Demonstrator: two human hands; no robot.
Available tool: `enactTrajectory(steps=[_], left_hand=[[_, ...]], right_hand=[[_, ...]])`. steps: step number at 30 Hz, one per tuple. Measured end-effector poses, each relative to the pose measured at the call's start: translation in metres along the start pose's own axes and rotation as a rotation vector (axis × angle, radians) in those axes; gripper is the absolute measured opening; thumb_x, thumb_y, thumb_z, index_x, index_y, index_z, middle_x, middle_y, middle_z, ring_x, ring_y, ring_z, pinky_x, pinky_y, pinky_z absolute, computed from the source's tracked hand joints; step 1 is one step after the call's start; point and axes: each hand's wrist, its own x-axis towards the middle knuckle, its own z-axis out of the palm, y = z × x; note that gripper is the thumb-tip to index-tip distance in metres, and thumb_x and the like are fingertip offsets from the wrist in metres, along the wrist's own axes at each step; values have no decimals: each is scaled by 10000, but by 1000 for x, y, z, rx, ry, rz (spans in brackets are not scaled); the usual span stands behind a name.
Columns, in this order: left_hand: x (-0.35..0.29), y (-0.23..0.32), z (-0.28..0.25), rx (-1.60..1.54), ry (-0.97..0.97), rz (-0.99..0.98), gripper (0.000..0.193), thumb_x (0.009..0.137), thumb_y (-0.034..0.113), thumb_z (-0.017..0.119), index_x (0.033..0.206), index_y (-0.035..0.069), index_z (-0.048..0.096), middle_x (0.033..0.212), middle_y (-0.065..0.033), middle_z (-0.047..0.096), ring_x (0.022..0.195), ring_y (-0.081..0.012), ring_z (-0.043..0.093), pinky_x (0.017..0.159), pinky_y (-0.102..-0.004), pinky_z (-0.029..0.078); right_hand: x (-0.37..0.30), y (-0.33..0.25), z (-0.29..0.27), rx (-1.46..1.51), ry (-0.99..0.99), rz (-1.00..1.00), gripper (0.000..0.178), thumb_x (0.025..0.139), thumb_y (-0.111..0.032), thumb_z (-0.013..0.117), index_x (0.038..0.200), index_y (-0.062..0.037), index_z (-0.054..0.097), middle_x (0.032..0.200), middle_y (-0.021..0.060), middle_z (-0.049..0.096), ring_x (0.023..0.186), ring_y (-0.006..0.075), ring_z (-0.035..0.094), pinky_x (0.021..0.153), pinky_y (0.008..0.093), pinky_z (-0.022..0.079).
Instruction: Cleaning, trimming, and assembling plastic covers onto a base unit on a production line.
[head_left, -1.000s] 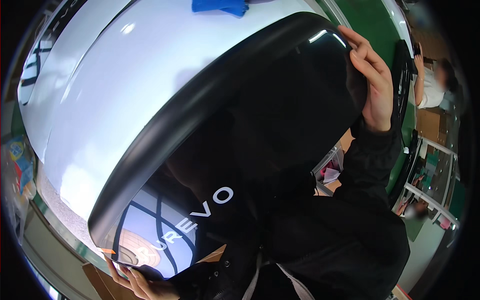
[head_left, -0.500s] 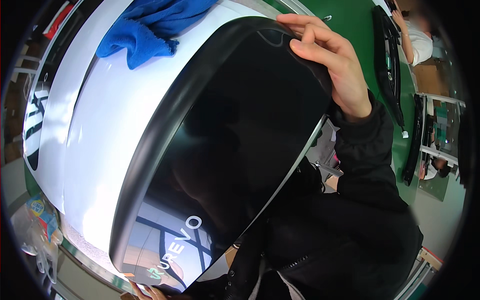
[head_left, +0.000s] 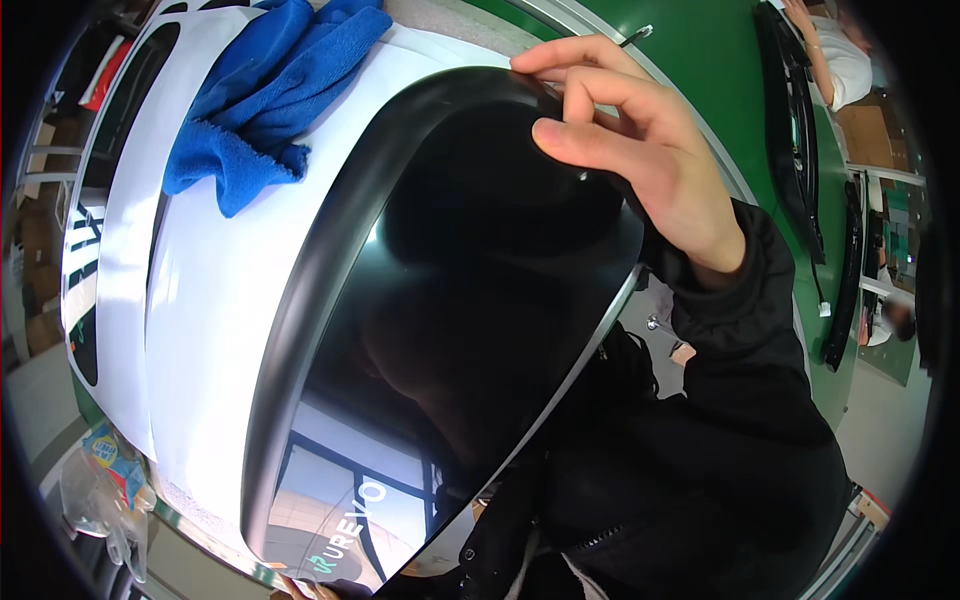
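Observation:
A long glossy black panel [head_left: 470, 300] with a rounded end and a matte black rim is tilted up across the middle of the view. At its far right end, my right hand [head_left: 660, 150] grips it, thumb on the glossy face and fingers along the rim. The fingers of my left hand [head_left: 300, 588] show only in part at the panel's near left end, closed on its edge. Ceiling reflections and pale lettering appear on the near part. A crumpled blue cloth [head_left: 250, 120] lies on the white surface [head_left: 220, 300] left of the panel.
Another white piece with glossy black parts [head_left: 125, 190] stands at the far left. Clear plastic bags [head_left: 100, 490] are at the lower left. Long black parts [head_left: 795, 150] with a cable lie on the green surface [head_left: 690, 60] to the right, near a co-worker's arm [head_left: 812, 50].
The panel's far end and my right hand sit a little lower and further left in view. The blue cloth also appears lower and further left. Both hands keep their hold.

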Motion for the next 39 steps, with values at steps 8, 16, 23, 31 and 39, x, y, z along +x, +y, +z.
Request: enactTrajectory(steps=[8, 16, 23, 31, 39], left_hand=[[11, 12, 14, 15, 79, 53, 258, 870, 131, 474, 1006, -33, 618, 1005, -323, 580, 992, -482, 544, 731, -537, 455], [4, -15, -2, 26, -13, 88, 296, 863, 155, 457, 1018, -33, 626, 1051, -350, 551, 1011, -502, 529, 781, -589, 455], [9, 7, 13, -212, 55, -111, 328, 898, 246, 439, 1069, 38, 625, 1213, -339, 450, 1110, -464, 476, 850, -580, 423], [18, 18, 13, -307, 49, -361, 381, 895, 235, 403, 1102, -25, 589, 1319, -218, 396, 1222, -328, 408, 1015, -479, 325], [2, 15, 11, -245, 111, -359, 325, 869, 130, 411, 1007, -118, 568, 1319, -164, 427, 1132, -225, 496, 935, -316, 416]], right_hand=[[10, -21, -1, -123, -9, -142, 259, 771, -113, 600, 614, -50, 405, 981, 96, 512, 680, 114, 420, 627, 241, 324], [20, -5, -24, -145, -178, -101, 236, 823, -149, 600, 675, -33, 459, 801, 60, 442, 634, 116, 404, 602, 242, 339], [48, -1, -40, -202, -458, -216, 342, 800, -182, 627, 634, -33, 367, 824, 84, 358, 696, 150, 380, 658, 274, 333], [67, 47, -38, -107, -539, -372, 472, 819, -375, 634, 619, -93, 313, 730, 13, 263, 666, 118, 313, 604, 267, 276], [63, 21, -54, -148, -699, -540, 491, 707, -295, 774, 784, -82, 339, 844, 40, 300, 780, 171, 330, 725, 255, 297]])
